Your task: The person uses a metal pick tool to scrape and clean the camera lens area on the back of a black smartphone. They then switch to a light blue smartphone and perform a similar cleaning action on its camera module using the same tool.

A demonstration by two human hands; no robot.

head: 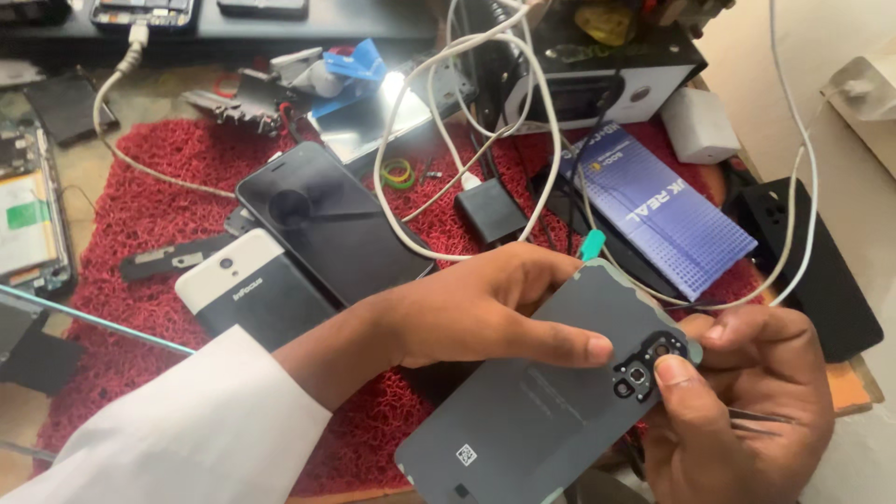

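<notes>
A grey phone back cover (546, 401) with a black camera cutout piece (649, 366) is held between both hands over a red mat (159, 187). My left hand (476, 313), in a white sleeve, lies across the cover's upper edge with a finger stretched along it. My right hand (747, 392) grips the cover's right end, its thumb pressing beside the camera piece. Thin metal tweezers (758, 422) rest in that same hand's palm.
On the mat lie a black phone (327, 219), a white-topped phone (247, 289), a black charger (490, 210) with white cables (439, 121), a blue box (663, 210) and a black case (812, 271). An opened phone (33, 215) sits far left.
</notes>
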